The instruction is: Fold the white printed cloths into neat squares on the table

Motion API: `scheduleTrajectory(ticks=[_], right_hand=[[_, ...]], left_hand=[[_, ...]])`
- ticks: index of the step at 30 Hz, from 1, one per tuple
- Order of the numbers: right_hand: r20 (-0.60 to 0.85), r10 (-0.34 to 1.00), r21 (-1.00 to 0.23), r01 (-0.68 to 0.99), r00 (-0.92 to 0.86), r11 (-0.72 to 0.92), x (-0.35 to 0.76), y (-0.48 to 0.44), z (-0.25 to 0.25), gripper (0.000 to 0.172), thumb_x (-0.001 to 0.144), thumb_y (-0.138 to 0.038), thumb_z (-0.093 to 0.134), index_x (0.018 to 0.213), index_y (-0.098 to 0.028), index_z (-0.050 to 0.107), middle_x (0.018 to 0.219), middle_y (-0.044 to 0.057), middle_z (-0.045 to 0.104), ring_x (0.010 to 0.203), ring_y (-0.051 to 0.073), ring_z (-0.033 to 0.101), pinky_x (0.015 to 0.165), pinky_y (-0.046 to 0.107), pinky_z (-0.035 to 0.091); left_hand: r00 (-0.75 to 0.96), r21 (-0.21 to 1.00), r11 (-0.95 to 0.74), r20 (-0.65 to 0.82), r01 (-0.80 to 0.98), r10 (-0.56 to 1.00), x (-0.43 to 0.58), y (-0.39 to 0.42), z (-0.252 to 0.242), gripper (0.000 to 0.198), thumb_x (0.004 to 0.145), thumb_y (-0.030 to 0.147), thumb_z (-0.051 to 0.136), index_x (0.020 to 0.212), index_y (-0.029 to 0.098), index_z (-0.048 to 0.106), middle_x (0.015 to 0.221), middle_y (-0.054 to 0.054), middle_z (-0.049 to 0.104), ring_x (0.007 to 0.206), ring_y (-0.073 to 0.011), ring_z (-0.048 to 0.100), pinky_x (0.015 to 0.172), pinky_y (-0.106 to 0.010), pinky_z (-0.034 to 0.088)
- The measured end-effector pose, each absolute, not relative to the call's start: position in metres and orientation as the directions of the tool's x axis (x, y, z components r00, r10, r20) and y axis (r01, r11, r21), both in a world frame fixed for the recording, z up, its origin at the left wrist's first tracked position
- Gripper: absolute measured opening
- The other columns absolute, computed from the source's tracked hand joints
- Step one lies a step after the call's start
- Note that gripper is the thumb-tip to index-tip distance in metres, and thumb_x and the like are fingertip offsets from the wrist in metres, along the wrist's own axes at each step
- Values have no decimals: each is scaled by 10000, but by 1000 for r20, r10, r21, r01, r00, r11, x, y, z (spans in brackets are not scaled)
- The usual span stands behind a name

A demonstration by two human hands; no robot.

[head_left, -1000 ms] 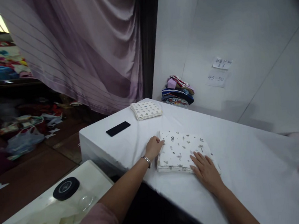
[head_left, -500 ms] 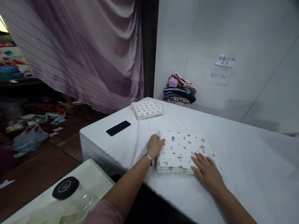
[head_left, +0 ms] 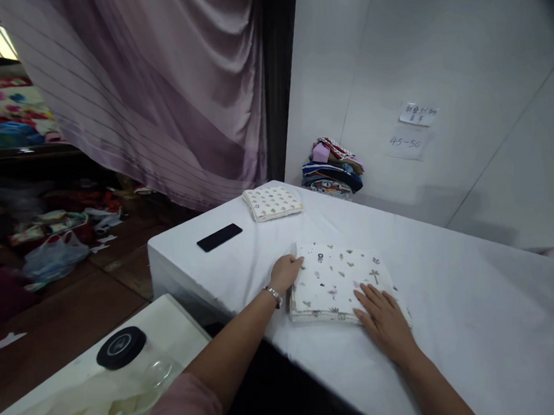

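Note:
A folded white cloth (head_left: 335, 278) with small palm, plant and bird prints lies in several layers on the white-covered table in front of me. At its left edge is my left hand (head_left: 285, 273), thumb over the top layer and the other fingers closed at the side, partly hidden. My right hand (head_left: 384, 317) rests flat on the cloth's near right corner, its fingers stretched out. Farther back, apart from both hands, sits a second folded cloth (head_left: 274, 202), cream with rows of small motifs.
A black phone (head_left: 219, 237) lies near the table's left edge. Stacked fabrics (head_left: 332, 171) stand by the wall at the back. To my lower left, a white surface (head_left: 175, 318) holds a black round lid (head_left: 122, 347) and a clear plastic bag (head_left: 82, 411). A purple curtain (head_left: 167, 94) hangs behind.
My left hand has shifted very slightly left and down along the cloth's left edge. My right hand and the cloth look almost unchanged.

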State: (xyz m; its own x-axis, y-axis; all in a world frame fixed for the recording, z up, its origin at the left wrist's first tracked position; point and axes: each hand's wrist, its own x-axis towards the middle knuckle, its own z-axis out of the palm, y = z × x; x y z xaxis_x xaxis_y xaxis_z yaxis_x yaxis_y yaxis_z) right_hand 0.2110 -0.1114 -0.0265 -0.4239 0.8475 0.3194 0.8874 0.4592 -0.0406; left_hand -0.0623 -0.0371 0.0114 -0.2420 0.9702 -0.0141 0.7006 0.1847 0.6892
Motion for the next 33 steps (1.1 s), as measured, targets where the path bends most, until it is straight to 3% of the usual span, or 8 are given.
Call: scheduleTrajectory(ticks=[18, 27, 33], right_hand=[[356, 827, -44, 877, -434, 479, 213, -111, -30, 448, 903, -445, 355, 1287, -244, 469, 1367, 47, 431, 1281, 221, 350, 1030, 435, 281], [338, 837, -54, 879, -430, 474, 212, -111, -27, 442, 904, -440, 349, 1274, -241, 484, 1365, 47, 434, 1283, 221, 346, 1030, 438, 285], [335, 840, -54, 881, -427, 470, 213, -112, -27, 453, 904, -450, 347, 1283, -235, 472, 1370, 46, 428, 1288, 215, 337, 1033, 430, 275]], left_hand=[[-217, 695, 175, -29, 697, 976, -65, -33, 9, 357, 818, 422, 456, 571, 178, 544, 656, -46, 626, 670, -169, 571, 554, -249, 321], [-247, 716, 181, -12, 674, 969, -66, -48, 10, 342, 778, 491, 503, 644, 182, 563, 655, -27, 625, 637, -160, 562, 529, -247, 306], [-253, 729, 169, 5, 663, 967, -68, -59, 9, 278, 765, 432, 536, 638, 187, 563, 659, -15, 628, 637, -154, 556, 535, -245, 309]])
